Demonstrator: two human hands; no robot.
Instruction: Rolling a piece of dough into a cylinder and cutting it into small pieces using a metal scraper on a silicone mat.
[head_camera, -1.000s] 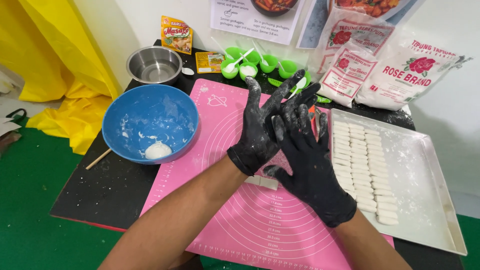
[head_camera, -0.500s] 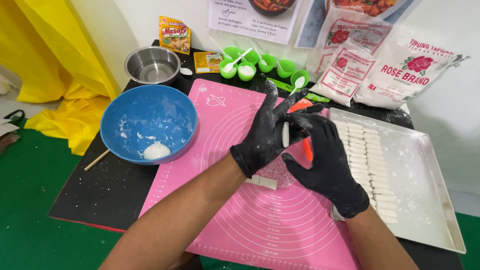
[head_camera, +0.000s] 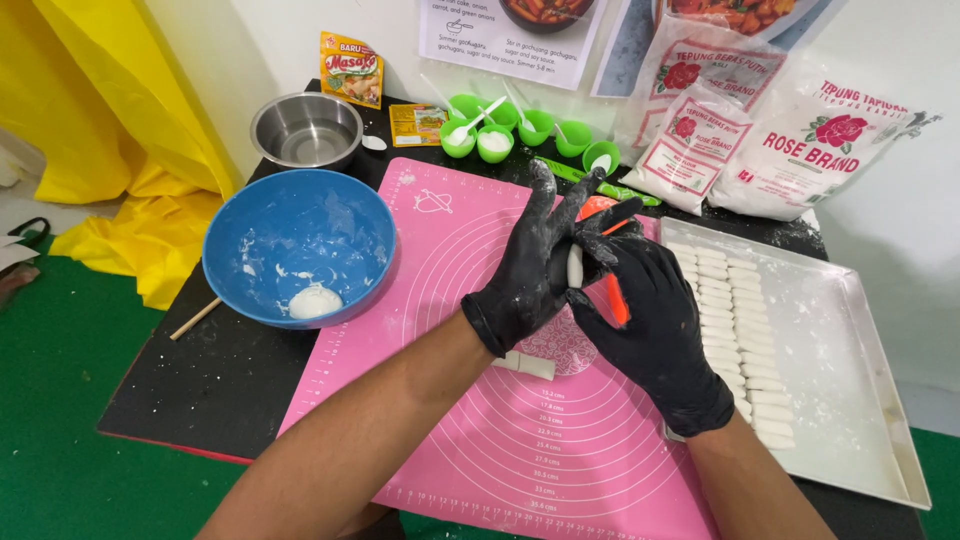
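Both gloved hands meet above the pink mat (head_camera: 450, 300): left hand (head_camera: 535, 265) and right hand (head_camera: 650, 320) fingers pinch a white dough piece (head_camera: 575, 266); the right also grips an orange tool (head_camera: 612, 290).

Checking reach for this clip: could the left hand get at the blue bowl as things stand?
Probably yes. The blue bowl sits open on the left hand's side, with only bare pink mat between them; but that hand is pressed on a white dough piece.
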